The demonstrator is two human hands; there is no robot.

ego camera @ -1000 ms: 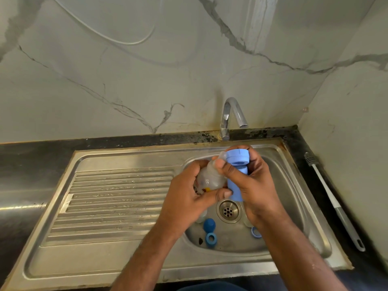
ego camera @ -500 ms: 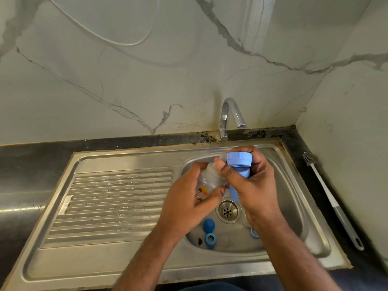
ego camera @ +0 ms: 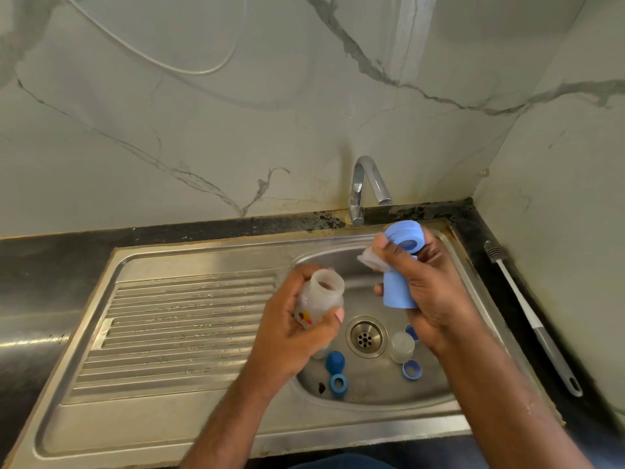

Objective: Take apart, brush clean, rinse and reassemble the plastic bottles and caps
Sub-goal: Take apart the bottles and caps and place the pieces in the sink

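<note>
Now that the light-blue cap assembly (ego camera: 404, 240) has come off, right hand (ego camera: 426, 286) grips it; left hand (ego camera: 297, 328) clasps the open translucent bottle (ego camera: 321, 299) over the sink (ego camera: 338, 258). Disassembly done; brushing next.

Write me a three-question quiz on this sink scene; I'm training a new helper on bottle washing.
1. True or false: the clear bottle in the left hand still has its top screwed on.
2. Which hand holds the light blue cap pieces? A) left B) right C) neither
3. Where does the long-handled brush lie?

Key
1. False; its mouth is open.
2. B
3. On the dark counter right of the sink, untouched.
</note>
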